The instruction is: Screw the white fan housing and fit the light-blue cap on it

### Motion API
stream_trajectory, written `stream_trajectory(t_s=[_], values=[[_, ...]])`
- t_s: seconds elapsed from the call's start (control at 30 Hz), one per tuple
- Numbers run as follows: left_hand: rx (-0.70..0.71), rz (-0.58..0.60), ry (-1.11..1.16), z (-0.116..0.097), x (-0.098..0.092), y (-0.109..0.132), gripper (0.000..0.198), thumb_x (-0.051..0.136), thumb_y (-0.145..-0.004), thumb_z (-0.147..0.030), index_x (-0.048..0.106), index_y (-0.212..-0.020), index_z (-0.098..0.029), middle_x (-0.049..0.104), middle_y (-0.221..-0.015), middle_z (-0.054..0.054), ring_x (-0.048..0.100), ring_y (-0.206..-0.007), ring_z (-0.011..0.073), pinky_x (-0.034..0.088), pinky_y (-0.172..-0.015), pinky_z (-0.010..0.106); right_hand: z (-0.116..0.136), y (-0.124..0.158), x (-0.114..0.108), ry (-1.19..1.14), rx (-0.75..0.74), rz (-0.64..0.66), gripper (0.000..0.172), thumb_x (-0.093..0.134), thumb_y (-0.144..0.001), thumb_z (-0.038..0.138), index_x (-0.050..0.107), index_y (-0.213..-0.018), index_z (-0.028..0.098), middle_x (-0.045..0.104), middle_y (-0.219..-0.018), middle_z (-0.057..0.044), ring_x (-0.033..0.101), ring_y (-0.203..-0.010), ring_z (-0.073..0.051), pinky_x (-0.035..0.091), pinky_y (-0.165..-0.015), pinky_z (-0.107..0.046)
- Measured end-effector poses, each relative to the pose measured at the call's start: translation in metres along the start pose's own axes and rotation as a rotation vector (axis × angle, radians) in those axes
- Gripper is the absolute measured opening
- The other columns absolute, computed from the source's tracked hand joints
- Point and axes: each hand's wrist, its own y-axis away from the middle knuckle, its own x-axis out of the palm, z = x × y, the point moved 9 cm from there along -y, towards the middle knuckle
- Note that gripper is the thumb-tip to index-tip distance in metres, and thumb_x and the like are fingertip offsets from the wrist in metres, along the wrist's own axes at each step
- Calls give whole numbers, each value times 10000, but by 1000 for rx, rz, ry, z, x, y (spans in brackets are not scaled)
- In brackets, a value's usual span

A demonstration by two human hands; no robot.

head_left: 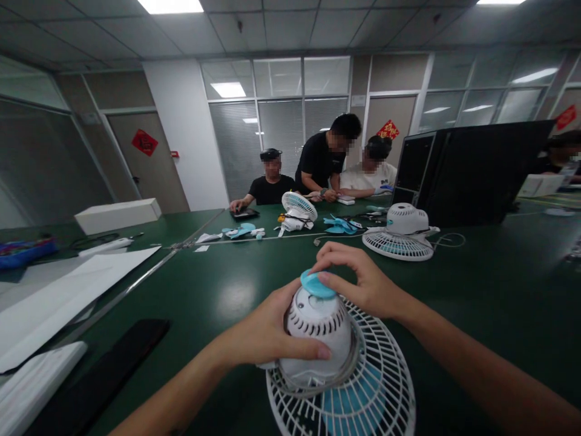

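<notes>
A small white fan lies grille-down on the green table close to me, its rounded motor housing pointing up. Blue blades show through the white wire grille. My left hand is wrapped round the housing, thumb across its near side. Between the thumb and fingers of my right hand is a light-blue round cap, tilted at the top of the housing. Whether the cap is seated there or only resting, I cannot tell. A cord is coiled round the base of the housing.
Another white fan lies face-down at the right, beside a large black panel. Farther back stand a partly opened fan and loose blue blades. White sheets and a black strip lie left. Several people work across the table.
</notes>
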Motion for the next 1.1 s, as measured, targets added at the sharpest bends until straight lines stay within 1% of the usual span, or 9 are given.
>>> stream_trajectory(t_s=[0.1,0.2,0.3,0.4,0.5,0.63,0.83,1.0,1.1], values=[[0,-11,-17,-1,0,0,741,841,-673,-258,496,-1326,-196,636,-1246,77,589,-1143,287,471,-994,442,5,1,7,-99,-51,77,153,563,-920,203,712,-933,169,591,-881,-32,572,-813,-139,452,-732,-286],[14,-23,-24,-1,-1,0,723,849,-661,-264,515,-1299,-196,632,-1245,74,587,-1142,284,470,-994,441,11,3,16,-99,-69,177,181,546,-933,192,723,-956,163,581,-903,-37,567,-830,-137,450,-748,-287],[25,-25,-31,-1,-1,-1,729,843,-666,-263,508,-1310,-202,626,-1255,77,582,-1152,287,469,-998,450,9,3,16,-58,-36,186,180,555,-937,192,724,-986,155,589,-915,-41,572,-855,-142,448,-779,-295],[35,-27,-27,-2,0,-1,736,838,-670,-248,498,-1322,-208,624,-1260,75,577,-1161,284,461,-1009,447,3,2,16,-86,1,189,181,558,-945,195,722,-1010,160,597,-930,-40,581,-876,-141,454,-800,-291],[36,-29,-24,-4,0,-2,689,841,-666,-239,527,-1278,-194,631,-1243,77,581,-1153,281,460,-1005,435,3,1,17,-97,-13,218,187,550,-952,192,721,-1018,154,592,-940,-38,582,-879,-134,452,-803,-279],[34,-25,-33,-3,0,-1,688,842,-671,-243,525,-1280,-199,630,-1248,75,585,-1149,277,469,-992,425,11,0,17,8,-17,264,198,520,-967,173,708,-1018,138,586,-951,-41,573,-890,-136,438,-815,-279],[44,-32,-58,-3,0,-1,678,840,-686,-272,523,-1282,-209,636,-1253,71,592,-1140,278,484,-974,425,19,-2,19,183,48,324,208,505,-971,168,709,-968,125,582,-942,-49,557,-858,-144,426,-795,-290],[87,-53,-135,-11,2,1,718,847,-687,-299,519,-1322,-237,628,-1280,55,589,-1145,268,461,-993,414,21,-3,15,276,93,331,180,548,-953,192,722,-944,147,594,-887,-30,557,-793,-137,406,-732,-287],[94,-84,-210,-16,2,4,701,852,-688,-338,537,-1308,-253,638,-1260,40,611,-1098,250,476,-961,394,25,-1,12,372,93,330,168,578,-940,220,738,-949,171,589,-849,-20,542,-749,-138,385,-695,-294]])
